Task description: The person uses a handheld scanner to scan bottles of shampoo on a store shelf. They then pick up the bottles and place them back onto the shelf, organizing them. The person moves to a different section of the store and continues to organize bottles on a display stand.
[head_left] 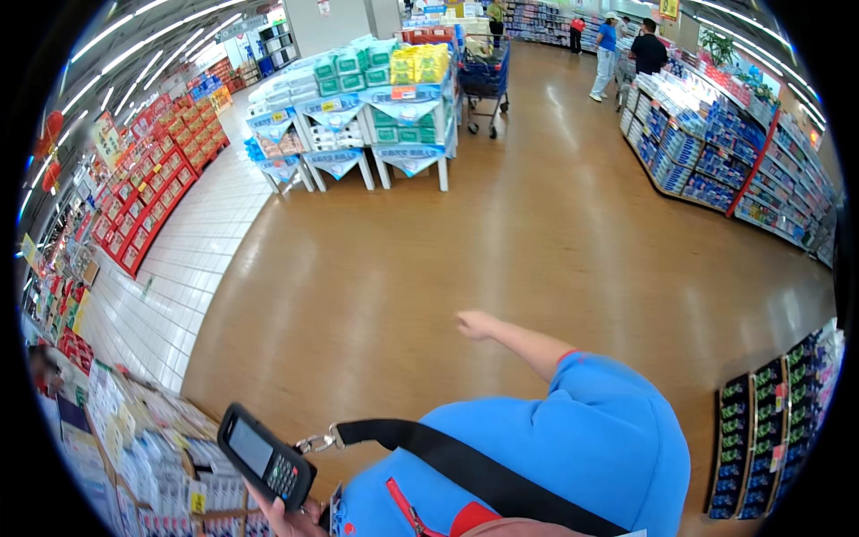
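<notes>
At the lower left, my left hand (pixel 278 520) grips a black handheld data terminal (pixel 265 460) with a lit screen and a keypad. A metal clip joins the terminal to a wide black strap (pixel 463 456) that crosses my blue shirt (pixel 604 429). My right hand (pixel 476 325) is held out in front of my body over the brown floor (pixel 376 282). Its fingers look curled in, and nothing shows in them.
Ahead stands a display of packaged goods (pixel 349 121), with a blue shopping cart (pixel 484 80) beside it. Shelving (pixel 704 148) lines the right, and a rack (pixel 751 436) stands lower right. Boxed goods (pixel 194 470) are close on the left. Several people (pixel 606 54) are farther off.
</notes>
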Demonstrator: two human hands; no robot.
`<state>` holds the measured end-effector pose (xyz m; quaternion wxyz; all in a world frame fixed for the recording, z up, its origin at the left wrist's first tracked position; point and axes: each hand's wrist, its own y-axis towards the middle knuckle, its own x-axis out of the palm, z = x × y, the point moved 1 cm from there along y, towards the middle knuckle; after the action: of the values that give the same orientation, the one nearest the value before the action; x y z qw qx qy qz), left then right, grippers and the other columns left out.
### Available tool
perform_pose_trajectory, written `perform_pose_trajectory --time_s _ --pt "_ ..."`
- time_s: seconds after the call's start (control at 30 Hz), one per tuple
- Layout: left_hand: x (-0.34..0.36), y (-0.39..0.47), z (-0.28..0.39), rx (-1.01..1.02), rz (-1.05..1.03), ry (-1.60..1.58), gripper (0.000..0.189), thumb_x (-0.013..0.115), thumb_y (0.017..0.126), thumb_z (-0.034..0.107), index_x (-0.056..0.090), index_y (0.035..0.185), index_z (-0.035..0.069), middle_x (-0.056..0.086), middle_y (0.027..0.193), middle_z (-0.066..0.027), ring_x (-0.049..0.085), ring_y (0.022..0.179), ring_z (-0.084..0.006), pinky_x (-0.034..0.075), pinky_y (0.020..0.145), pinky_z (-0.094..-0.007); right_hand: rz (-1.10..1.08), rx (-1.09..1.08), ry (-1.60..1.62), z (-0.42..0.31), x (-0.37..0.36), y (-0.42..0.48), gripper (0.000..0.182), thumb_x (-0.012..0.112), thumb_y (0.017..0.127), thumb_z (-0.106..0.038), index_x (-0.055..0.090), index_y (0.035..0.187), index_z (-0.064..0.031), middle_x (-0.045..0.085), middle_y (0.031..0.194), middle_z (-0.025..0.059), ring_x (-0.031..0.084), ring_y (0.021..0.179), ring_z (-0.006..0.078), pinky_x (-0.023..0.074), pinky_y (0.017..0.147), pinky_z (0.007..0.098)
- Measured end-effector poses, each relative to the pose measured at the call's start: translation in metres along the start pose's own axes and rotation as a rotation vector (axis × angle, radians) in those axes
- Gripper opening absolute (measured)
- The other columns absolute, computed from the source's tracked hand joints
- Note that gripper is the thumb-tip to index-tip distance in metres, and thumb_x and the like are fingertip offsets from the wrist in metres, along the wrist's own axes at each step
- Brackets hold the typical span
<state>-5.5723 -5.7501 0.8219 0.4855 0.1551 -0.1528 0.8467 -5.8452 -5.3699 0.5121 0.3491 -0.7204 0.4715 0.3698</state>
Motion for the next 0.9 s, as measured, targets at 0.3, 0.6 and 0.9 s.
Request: perform_pose_trajectory --time_s 0.3,0.6,0.9 --pt "-0.035 0.291 0.018 0.168 -0.128 0.167 0.072 0.048 0.078 0.023 0.016 0.141 0.009 0.052 0.111 -0.0171 0.056 0.064 -0.0123 0.033 0.034 -0.0187 0.067 0.078 0.088 -0.092 -0.017 0.230 0.021 0.052 0.083 -0.022 0.059 0.095 -0.0056 0.062 0.091 0.0183 0.059 0.084 0.0359 0.0471 0.073 0.0433" --pt "0.045 0.640 0.020 0.059 -0.438 0.042 0.094 0.059 0.073 0.013 -0.005 0.143 0.020 0.044 0.120 -0.0244 0.062 0.065 -0.0258 0.046 0.041 -0.0273 -0.557 0.594 0.108 0.023 0.094 0.305 0.029 0.053 0.078 -0.021 0.061 0.098 -0.0030 0.061 0.097 0.0225 0.057 0.091 0.0375 0.0466 0.078 0.0444" --pt "0.013 0.891 0.062 0.148 -0.264 0.027 0.095 0.051 0.077 -0.002 -0.016 0.141 0.023 0.027 0.139 -0.0179 0.058 0.100 -0.0253 0.053 0.071 -0.0346 -0.113 0.123 -0.031 -0.129 0.025 0.871 0.027 0.055 0.077 -0.020 0.060 0.097 -0.0030 0.061 0.094 0.0224 0.058 0.089 0.0356 0.0463 0.077 0.0434"
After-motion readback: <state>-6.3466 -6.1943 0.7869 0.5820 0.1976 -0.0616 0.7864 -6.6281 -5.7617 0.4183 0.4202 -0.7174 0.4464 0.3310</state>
